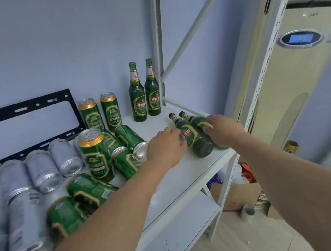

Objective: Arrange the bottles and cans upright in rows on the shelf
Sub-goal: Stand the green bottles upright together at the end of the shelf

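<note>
Right now both hands reach over a white shelf (185, 176) toward two green bottles lying on their sides near its right edge. The left hand (165, 145) rests against the nearer lying bottle (194, 138), its fingers curled on the label side; whether it has truly closed round the glass cannot be told. The right hand (224, 128) lies over the farther lying bottle (197, 122), fingers bent down onto its body, and again a full grasp is not clear. Both bottles point their caps toward the back wall and touch each other along their length.

Behind them, two more bottles (144, 95) stand upright side by side close to the rear post. To their left, two green cans (100, 113) stand upright at the back, and a third upright can (95, 154) stands nearer the front. Around it several green cans (130, 139) lie tipped over in a loose heap. Further left, silver cans (41, 170) lie on their sides, touching one another. A black metal bracket (28, 116) leans against the wall behind the cans.
</note>
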